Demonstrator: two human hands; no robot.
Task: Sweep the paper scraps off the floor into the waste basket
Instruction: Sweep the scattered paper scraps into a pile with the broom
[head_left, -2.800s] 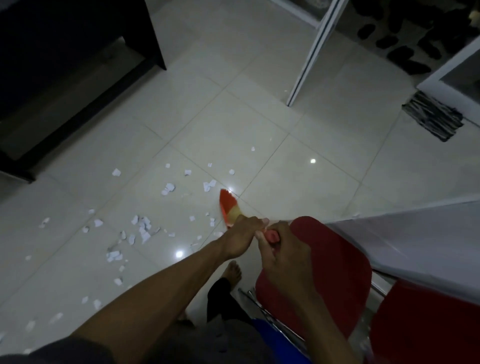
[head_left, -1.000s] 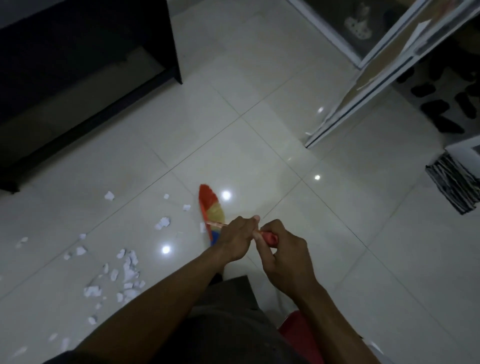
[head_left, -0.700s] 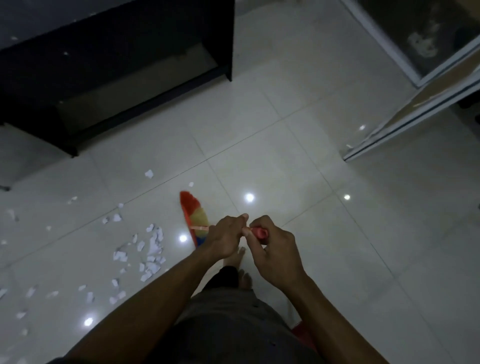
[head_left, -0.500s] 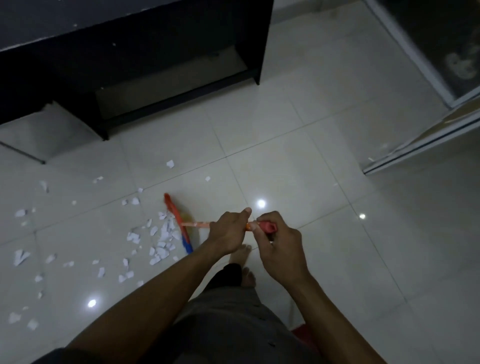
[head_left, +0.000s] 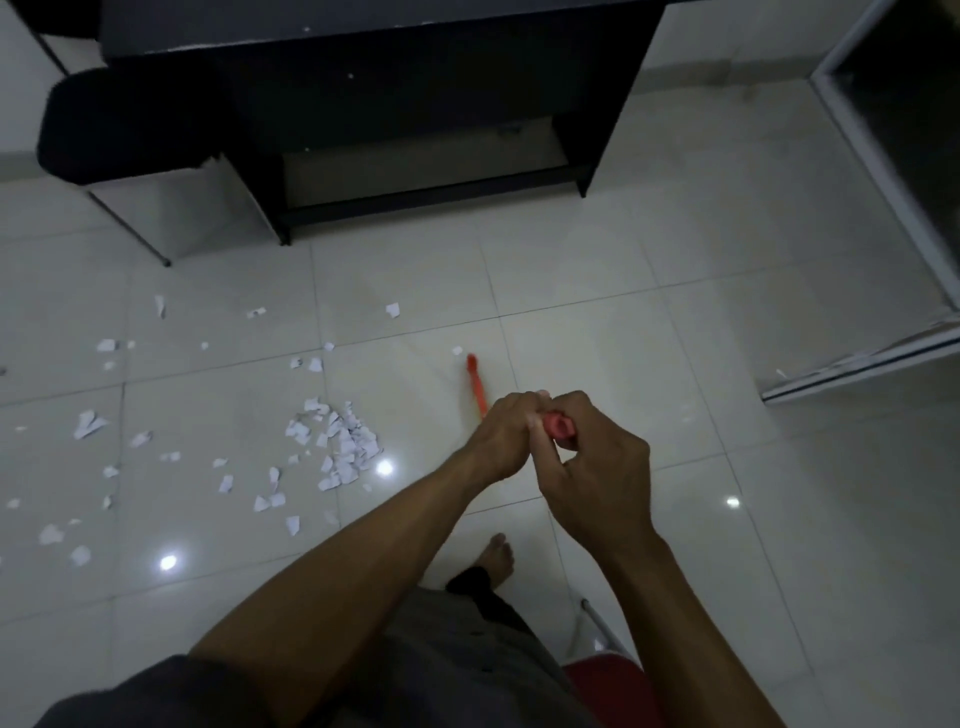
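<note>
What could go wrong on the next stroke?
The left hand and right hand both grip the broom, whose head sits right of the scrap pile. A hard stroke could scatter that pile. Loose scraps near the black desk could slide under it. No waste basket is in view, so the sweep may head the wrong way.

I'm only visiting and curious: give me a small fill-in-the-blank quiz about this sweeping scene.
1. The left hand and right hand both grip the broom by its ___.
2. The biggest heap of paper scraps lies to the ___ of the broom.
3. The desk beyond the scraps is ___ in colour.
Missing words: handle; left; black.
</note>
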